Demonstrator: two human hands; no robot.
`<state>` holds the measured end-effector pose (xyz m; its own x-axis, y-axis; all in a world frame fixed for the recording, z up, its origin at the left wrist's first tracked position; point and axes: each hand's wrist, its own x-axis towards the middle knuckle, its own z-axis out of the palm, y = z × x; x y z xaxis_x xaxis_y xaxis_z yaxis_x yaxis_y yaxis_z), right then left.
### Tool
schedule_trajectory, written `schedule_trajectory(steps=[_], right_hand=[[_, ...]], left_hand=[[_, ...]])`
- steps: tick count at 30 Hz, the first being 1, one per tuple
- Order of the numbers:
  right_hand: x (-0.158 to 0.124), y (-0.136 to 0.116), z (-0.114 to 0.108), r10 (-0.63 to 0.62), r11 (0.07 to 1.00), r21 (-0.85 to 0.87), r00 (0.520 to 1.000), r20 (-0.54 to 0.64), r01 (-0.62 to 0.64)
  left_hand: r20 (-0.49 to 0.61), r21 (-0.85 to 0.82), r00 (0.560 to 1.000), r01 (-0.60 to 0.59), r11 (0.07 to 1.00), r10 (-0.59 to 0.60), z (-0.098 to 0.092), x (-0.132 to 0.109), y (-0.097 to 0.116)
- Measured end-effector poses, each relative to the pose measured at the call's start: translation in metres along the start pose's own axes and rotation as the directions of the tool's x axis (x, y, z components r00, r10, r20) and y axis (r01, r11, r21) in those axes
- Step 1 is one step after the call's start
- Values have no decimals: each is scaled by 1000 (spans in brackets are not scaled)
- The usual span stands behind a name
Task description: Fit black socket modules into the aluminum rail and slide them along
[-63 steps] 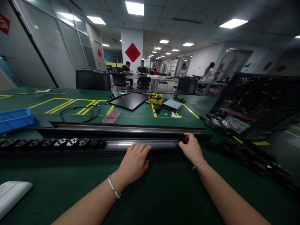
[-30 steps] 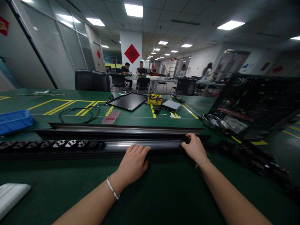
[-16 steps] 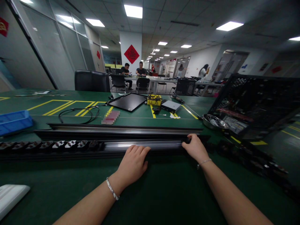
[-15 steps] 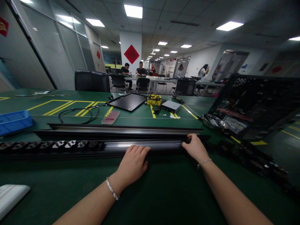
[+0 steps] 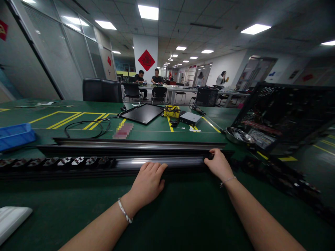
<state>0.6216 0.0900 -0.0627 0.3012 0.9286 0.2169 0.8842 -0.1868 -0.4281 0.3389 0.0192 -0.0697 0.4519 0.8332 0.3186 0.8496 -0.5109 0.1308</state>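
Observation:
A long dark metal rail (image 5: 159, 162) runs across the green workbench (image 5: 183, 216) in front of me, with a shiny channel near its right end. A row of small dark connectors (image 5: 57, 161) fills its left part. My left hand (image 5: 149, 179) lies palm down on the rail's front edge, fingers together. Farther right, my right hand (image 5: 218, 164) has its fingers curled over the rail near its end. Just behind stands a second long metal profile (image 5: 136, 144), which neither hand touches.
Across the bench lie a black panel (image 5: 141, 113), a yellow box with cables (image 5: 172, 110), a silver box (image 5: 190, 119) and a blue tray (image 5: 15, 137). A metal dish (image 5: 239, 136) sits before an open computer chassis (image 5: 282, 116). A white block (image 5: 12, 219) lies front left.
My hands stay on the rail, the right one slightly farther right. The view has levelled and sunk slightly. A standing person in the background has moved left.

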Motion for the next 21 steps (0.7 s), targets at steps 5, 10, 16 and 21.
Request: schedule_trajectory(steps=[5, 10, 16, 21], right_hand=[[0, 1, 1, -6, 1000, -1, 1000, -3, 6], [0, 0, 0, -7, 1000, -10, 1000, 4, 7], [1, -1, -2, 1, 1000, -31, 1000, 17, -1], [1, 1, -5, 13, 998, -54, 1000, 9, -12]], left_hand=[[-6, 4, 1000, -7, 1000, 7, 1, 0, 0], [-7, 9, 1000, -1, 1000, 1, 1, -1, 0], [-11, 10, 1000, -5, 1000, 5, 1, 0, 0], [6, 7, 1000, 7, 1000, -7, 0, 1, 0]])
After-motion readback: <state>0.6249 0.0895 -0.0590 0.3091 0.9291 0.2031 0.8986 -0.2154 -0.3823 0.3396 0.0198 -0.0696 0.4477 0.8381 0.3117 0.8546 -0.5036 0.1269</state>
